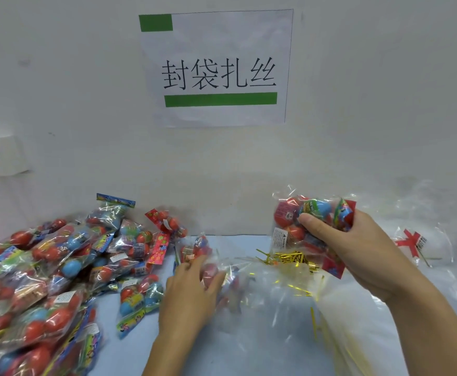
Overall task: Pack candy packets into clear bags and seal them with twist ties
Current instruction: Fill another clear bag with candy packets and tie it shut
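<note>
Presently our right hand (355, 248) clasps light, crinkly candy packets (303, 226) at 2 o'clock; left hand (192, 291) fingers (194, 264) curl over another slippery red-ball packet (208, 270).

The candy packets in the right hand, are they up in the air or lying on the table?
Up in the air. The right hand grips the candy packets above the gold twist ties.

A plain white wall (59, 77) fills the upper part of the view and meets a table (129, 346) covered in pale blue. A white paper sign (218, 67) is fixed flat to the wall at centre, printed with black characters, a green block at its top left and a green bar beneath. A white wall socket (3, 154) sits at the left edge; lighting is even and diffuse.
</note>
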`<state>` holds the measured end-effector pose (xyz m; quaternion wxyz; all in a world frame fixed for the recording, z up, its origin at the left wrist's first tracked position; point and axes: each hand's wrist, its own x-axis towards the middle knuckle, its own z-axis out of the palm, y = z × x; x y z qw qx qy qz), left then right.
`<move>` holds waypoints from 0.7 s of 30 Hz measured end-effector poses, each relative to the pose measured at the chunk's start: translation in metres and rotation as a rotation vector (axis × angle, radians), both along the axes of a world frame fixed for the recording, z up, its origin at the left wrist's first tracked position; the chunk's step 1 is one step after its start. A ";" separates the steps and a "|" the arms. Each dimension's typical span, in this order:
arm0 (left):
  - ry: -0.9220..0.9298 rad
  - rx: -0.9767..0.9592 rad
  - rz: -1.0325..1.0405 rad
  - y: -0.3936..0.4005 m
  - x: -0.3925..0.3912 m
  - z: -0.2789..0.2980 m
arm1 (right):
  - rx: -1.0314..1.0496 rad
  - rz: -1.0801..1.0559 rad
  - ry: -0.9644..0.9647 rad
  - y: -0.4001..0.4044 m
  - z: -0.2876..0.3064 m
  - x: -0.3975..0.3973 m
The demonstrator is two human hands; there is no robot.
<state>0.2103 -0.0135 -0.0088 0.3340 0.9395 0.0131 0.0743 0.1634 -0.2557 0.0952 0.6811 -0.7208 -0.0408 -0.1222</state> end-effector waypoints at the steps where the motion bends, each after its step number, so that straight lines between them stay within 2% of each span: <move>1: -0.025 -0.010 0.024 0.001 0.001 0.001 | -0.004 -0.003 0.017 -0.002 0.000 0.000; 7: -0.160 0.153 0.064 -0.007 -0.007 0.033 | -0.046 0.012 0.098 -0.021 0.005 -0.009; 10: -0.320 -0.007 -0.115 -0.030 -0.026 0.059 | -0.112 -0.008 0.114 -0.037 0.010 -0.018; 12: -0.329 -0.016 -0.312 -0.052 -0.044 0.069 | -0.168 -0.072 0.129 -0.048 0.015 -0.026; 14: -0.265 0.167 -0.442 -0.073 -0.060 0.069 | -0.225 -0.151 0.130 -0.060 0.019 -0.034; 16: -0.251 0.355 -0.485 -0.084 -0.067 0.064 | -0.347 -0.209 0.166 -0.070 0.020 -0.042; 17: -0.260 0.376 -0.479 -0.085 -0.066 0.062 | -0.410 -0.206 0.185 -0.073 0.021 -0.045; 21: -0.283 0.147 -0.345 -0.070 -0.053 0.066 | -0.559 0.004 0.329 -0.064 0.029 -0.058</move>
